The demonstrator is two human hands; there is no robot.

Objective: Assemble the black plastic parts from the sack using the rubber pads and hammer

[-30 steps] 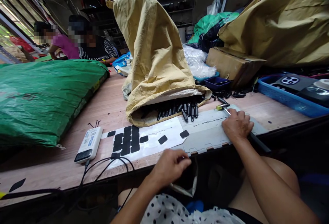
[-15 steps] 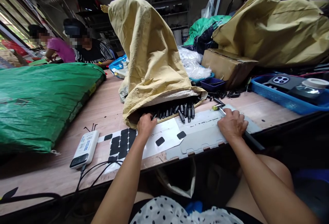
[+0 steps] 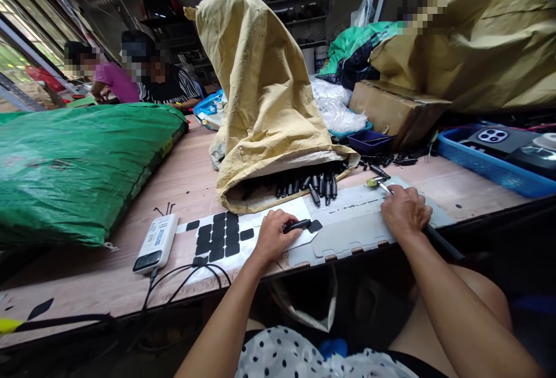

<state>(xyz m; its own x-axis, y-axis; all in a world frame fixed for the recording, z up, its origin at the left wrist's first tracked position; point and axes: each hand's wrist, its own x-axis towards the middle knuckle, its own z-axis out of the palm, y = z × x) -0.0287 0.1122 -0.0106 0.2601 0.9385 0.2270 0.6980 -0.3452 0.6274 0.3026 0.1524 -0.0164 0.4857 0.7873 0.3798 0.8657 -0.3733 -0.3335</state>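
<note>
My left hand is closed on a small black cylinder, held low over a white sheet that bears rows of black rounded squares. Farther right, my right hand wraps round a tool with a metal shaft and a dark handle. Its shaft points toward a small yellowish piece at the edge of a grey board. Behind the sheet, the mouth of a tan cloth sack shows many black cylinders.
A green sack lies at left, near a white power bank with cables. At right are a blue tray with a phone, a cardboard box and a purple tray. Two people sit at the back left.
My left hand has come out of the sack's mouth toward the front right, now with a black cylinder in its fingers. My right hand keeps its grip on the tool. The view has shifted slightly.
</note>
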